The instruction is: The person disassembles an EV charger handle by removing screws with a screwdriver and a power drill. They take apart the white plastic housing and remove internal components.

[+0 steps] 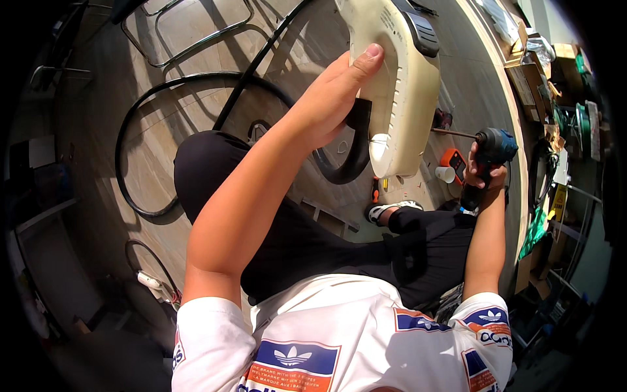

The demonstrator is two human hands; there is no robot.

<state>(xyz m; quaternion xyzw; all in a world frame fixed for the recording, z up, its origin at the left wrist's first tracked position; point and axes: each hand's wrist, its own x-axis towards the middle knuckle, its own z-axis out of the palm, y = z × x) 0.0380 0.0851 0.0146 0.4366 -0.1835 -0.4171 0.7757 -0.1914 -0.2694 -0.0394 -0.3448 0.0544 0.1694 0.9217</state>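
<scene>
My left hand is wrapped round the grip of a large cream charging gun, its thumb lying along the housing. A dark grey button sits on the gun's upper edge. From its lower end a thick black cable curves away. In my right hand is a blue and black cordless driver, held by its handle. Its long thin bit points left and meets the gun's right edge in this view; whether the tip sits in a screw is hidden.
The black cable loops across the tiled floor at left. A metal chair frame stands behind it. Near my foot lie an orange-handled screwdriver, a white cup and an orange device. Cardboard boxes clutter the right side.
</scene>
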